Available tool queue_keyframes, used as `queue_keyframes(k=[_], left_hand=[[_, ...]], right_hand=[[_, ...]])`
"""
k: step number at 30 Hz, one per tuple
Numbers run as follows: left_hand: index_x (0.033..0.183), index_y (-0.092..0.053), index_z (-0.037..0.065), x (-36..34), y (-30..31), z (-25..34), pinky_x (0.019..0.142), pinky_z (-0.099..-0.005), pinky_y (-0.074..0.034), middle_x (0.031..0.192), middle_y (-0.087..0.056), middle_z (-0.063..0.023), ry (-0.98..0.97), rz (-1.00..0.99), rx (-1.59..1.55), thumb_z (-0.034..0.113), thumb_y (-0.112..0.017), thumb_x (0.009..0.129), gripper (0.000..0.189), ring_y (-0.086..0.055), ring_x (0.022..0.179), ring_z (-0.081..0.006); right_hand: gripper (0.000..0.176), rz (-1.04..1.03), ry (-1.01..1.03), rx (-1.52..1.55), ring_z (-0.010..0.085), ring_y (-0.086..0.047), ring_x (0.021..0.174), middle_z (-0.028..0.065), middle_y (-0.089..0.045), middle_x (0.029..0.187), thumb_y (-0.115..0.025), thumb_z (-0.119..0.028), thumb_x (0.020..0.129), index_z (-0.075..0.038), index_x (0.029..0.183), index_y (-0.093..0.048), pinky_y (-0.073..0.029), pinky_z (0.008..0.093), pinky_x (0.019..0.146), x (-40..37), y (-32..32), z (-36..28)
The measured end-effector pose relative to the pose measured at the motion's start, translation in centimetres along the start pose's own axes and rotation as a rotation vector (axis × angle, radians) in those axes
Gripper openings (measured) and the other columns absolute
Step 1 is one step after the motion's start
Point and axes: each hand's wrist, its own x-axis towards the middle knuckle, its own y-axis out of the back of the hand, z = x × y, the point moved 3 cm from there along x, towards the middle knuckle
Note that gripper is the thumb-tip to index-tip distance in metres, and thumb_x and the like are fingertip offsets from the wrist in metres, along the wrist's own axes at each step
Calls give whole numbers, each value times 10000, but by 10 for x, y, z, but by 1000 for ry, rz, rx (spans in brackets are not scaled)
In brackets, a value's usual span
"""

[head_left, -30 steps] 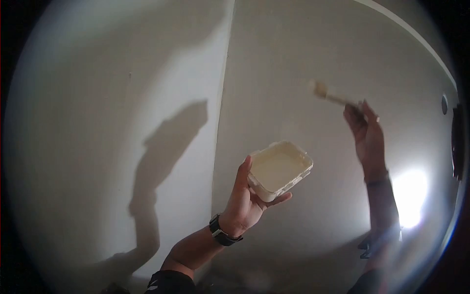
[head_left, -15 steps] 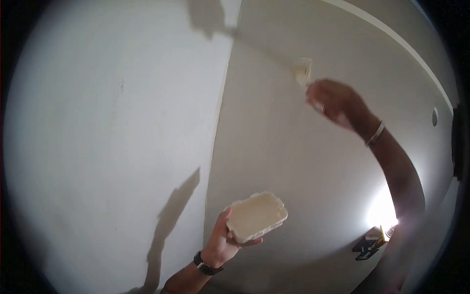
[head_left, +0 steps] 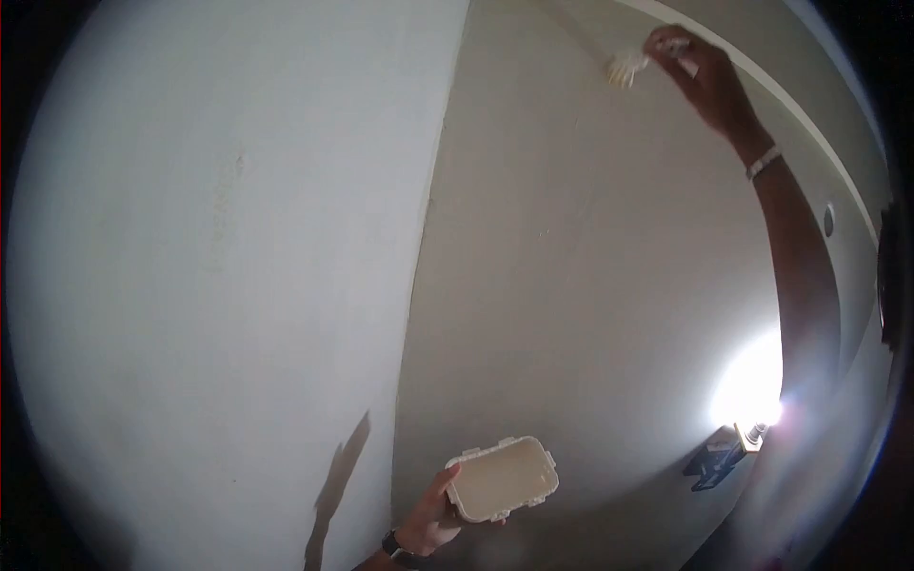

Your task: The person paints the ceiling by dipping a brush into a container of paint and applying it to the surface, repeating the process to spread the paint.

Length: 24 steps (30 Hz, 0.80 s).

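Observation:
My left hand (head_left: 430, 525) grips a white plastic tub (head_left: 522, 502) with clip tabs around its rim, thumb over the near side and fingers underneath. Inside lies cream-coloured paint (head_left: 503, 476). High up at the right, my right hand (head_left: 700, 76) is closed around a paintbrush, its handle mostly hidden by the fingers. The pale bristles (head_left: 624, 71) are spread against the grey-beige wall (head_left: 533, 190), below the ceiling moulding.
A white wall (head_left: 238, 314) meets the beige one at a corner, with a faint rough patch on it. A bright lamp (head_left: 757, 419) glows low on the right, above a dark bracket (head_left: 709, 462). A small round fitting (head_left: 829, 221) sits farther right.
My right hand has moved up and to the right with the paintbrush, along the wall. In view, the left hand and tub sit lower than before.

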Motion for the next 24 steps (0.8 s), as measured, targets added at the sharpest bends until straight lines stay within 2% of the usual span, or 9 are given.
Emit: queue_keyframes(k=[5, 9, 11, 14, 16, 18, 19, 22, 24], left_hand=[[1383, -381, 75, 6, 5, 9, 847, -541, -514, 1313, -516, -145, 119, -18, -63, 519, -522, 913, 662, -587, 1091, -345], [1387, -377, 85, 8, 9, 1, 858, -548, -509, 1337, -499, -134, 10, 101, 17, 522, -514, 914, 658, -554, 1154, -336], [1388, -376, 92, 17, 24, -9, 860, -548, -508, 1347, -490, -129, -29, 30, 13, 524, -514, 913, 656, -540, 1174, -331], [1388, -373, 105, -3, -11, 0, 863, -547, -506, 1359, -478, -122, -40, -2, 41, 527, -520, 909, 655, -526, 1195, -323], [1387, -372, 110, -9, -25, 9, 865, -545, -506, 1363, -474, -121, -18, 50, 81, 526, -525, 906, 654, -525, 1196, -321], [1380, -378, 108, -10, -25, 8, 870, -543, -504, 1360, -477, -118, -4, 34, 61, 523, -533, 904, 651, -528, 1190, -320], [1380, -378, 108, -10, -26, 7, 870, -543, -504, 1360, -477, -118, -5, 38, 60, 523, -533, 904, 651, -528, 1190, -320], [1379, -380, 105, -6, -24, 6, 864, -544, -508, 1352, -482, -123, 18, 30, 40, 522, -543, 899, 656, -536, 1179, -320], [1380, -380, 100, -7, -22, 8, 852, -545, -514, 1346, -488, -127, 17, -15, 27, 520, -544, 899, 658, -543, 1169, -323]], right_hand=[[165, 84, 105, -173, 224, -649, 951, 92, -664, 994, -603, -170, 929, -30, 1015, -621, -522, 355, 845, -17, 4, -1], [124, -214, 343, -119, 245, -645, 951, 90, -659, 960, -644, -148, 879, -86, 983, -617, -538, 376, 816, -96, -34, -47], [132, -231, 405, -75, 230, -650, 923, 61, -658, 952, -651, -153, 878, -100, 988, -600, -543, 361, 792, -124, -37, -82], [155, -349, 334, 56, 228, -657, 880, 50, -657, 951, -656, -168, 883, -102, 1010, -596, -547, 352, 753, -127, -17, -119], [141, -470, 49, 316, 215, -663, 846, 59, -654, 935, -654, -179, 892, -93, 991, -602, -545, 332, 725, -111, -7, -119], [147, -285, 158, 311, 209, -667, 844, 70, -659, 909, -652, -195, 898, -73, 967, -608, -541, 322, 722, -88, -5, -95], [127, -293, 23, 315, 210, -667, 880, 79, -667, 942, -684, -151, 872, -54, 917, -615, -537, 327, 757, -72, 2, -80], [148, -218, -37, 118, 166, -645, 895, 84, -660, 946, -619, -167, 924, -19, 931, -622, -500, 305, 833, -6, 36, -44], [153, -73, 66, -102, 177, -632, 901, 85, -656, 955, -606, -157, 933, -9, 975, -606, -482, 296, 846, 28, 66, -20]])
